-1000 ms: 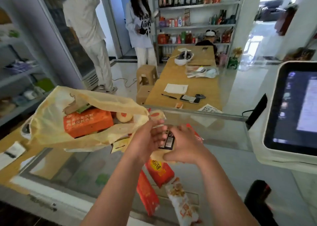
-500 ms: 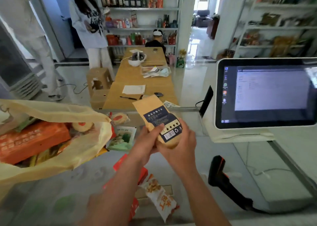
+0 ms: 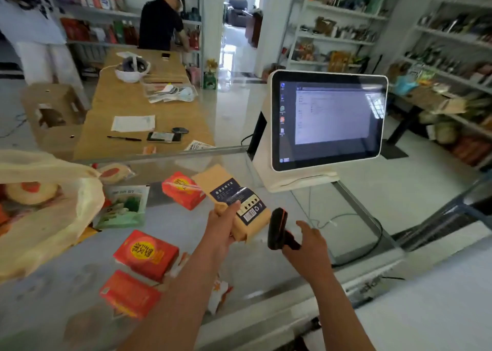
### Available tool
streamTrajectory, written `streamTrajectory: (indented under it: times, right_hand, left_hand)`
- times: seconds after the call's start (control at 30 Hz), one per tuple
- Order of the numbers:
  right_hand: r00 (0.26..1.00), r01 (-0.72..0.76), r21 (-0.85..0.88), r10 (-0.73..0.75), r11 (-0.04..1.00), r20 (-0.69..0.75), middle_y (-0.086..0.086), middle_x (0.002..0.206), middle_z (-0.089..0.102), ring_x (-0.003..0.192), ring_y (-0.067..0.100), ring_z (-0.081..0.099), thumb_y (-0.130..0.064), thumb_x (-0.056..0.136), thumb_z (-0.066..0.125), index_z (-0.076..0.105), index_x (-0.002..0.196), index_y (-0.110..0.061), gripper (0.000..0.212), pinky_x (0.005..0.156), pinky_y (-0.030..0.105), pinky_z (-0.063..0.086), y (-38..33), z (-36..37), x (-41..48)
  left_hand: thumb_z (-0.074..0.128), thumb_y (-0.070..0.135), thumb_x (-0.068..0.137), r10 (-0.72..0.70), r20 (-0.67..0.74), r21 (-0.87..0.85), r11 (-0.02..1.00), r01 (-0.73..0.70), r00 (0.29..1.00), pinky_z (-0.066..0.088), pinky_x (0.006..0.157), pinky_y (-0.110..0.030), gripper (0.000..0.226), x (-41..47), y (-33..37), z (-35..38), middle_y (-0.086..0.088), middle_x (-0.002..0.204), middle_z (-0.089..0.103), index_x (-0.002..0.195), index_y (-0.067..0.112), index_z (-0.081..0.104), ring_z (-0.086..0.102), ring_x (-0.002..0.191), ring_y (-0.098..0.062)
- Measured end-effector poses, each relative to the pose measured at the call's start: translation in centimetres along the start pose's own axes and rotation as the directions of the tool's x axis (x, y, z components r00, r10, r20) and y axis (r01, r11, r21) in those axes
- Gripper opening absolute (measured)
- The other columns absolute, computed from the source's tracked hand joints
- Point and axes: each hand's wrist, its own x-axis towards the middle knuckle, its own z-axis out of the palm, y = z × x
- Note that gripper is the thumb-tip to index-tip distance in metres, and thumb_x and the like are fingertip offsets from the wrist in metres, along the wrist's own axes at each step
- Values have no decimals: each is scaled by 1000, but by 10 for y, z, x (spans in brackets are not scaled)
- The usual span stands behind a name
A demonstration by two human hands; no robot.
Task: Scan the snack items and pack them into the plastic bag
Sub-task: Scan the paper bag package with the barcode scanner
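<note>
Over a glass shop counter [image 3: 266, 276], the person's left hand [image 3: 222, 226] gripped a brown kraft-paper snack pouch with a dark blue label [image 3: 213, 182]. It was held barcode side up, above the middle of the counter. Just to its right, the right hand [image 3: 310, 245] grasped the handle of a black handheld barcode scanner with an orange band [image 3: 278, 225], its head near the pouch and apparently not touching it.

The step in hand appeared to be scanning this pouch. Next, the scanner would likely need aiming at the barcode. The pouch would then go left into the part-filled pale yellow plastic bag [image 3: 48, 230]. Red snack boxes [image 3: 146, 252] lay unpacked at near left.
</note>
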Motion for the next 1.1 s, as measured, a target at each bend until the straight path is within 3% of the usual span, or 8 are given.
streamTrajectory:
  times: [0.1,0.33,0.43,0.53,0.7,0.8,0.93,1.1]
  right_hand:
    - [981,17,-114,5,993,195,8,125,51,115,23,51,-31,80,70,38,139,-19,68,96,31,42,21,15,4]
    - [988,99,74,-107,992,110,1,89,60,80,17,58,-20,76,65,55,110,-14,36,70,24,46,38,11,29]
    - [977,204,151,-211,967,36,-7,67,54,61,8,52,-23,77,68,51,86,-21,20,60,20,39,42,-16,36]
    - [953,256,229,-285,939,102,-10,56,50,54,3,49,-22,76,69,49,69,-26,22,54,16,36,35,-44,39]
    - [919,250,284,-319,926,232,-9,58,54,57,4,52,-21,77,67,56,71,-24,13,57,18,40,27,-59,40]
    - [931,218,276,-284,936,228,-5,60,55,60,10,54,-24,77,67,58,73,-19,12,61,26,45,31,-54,41]
    - [927,195,309,-277,931,252,-4,60,54,59,11,53,-22,78,67,56,72,-20,13,58,23,42,30,-55,43]
    - [924,194,335,-286,922,252,-3,60,54,59,13,53,-22,78,66,57,73,-18,11,57,25,42,28,-58,41]
  left_hand:
    - [68,26,89,30,-79,-82,996,-37,996,56,84,-48,48,10,-16,8,-14,118,66,129,11,46,67,103,-27]
    - [59,20,94,214,-140,-17,976,-219,967,55,82,-45,35,22,-32,19,-14,115,68,128,11,53,66,105,-29]
    - [61,26,93,230,-177,-17,971,-237,957,55,85,-44,40,27,-38,17,-12,116,68,130,12,51,66,106,-27]
    - [63,33,91,278,-167,85,960,-267,946,56,85,-43,41,28,-45,15,-9,116,69,126,14,54,68,103,-23]
    - [71,46,79,381,-153,262,905,-334,912,53,93,-49,43,28,-57,13,-3,115,67,113,25,55,66,105,-20]
    - [70,54,72,387,-148,247,905,-345,910,53,93,-50,54,28,-57,12,-2,113,69,114,23,56,67,104,-20]
    - [69,46,81,393,-125,236,904,-358,911,52,95,-50,46,28,-59,10,-2,114,69,117,21,55,67,105,-20]
    - [69,60,68,391,-140,238,905,-353,910,51,96,-49,63,29,-60,10,0,114,69,117,24,55,66,105,-19]
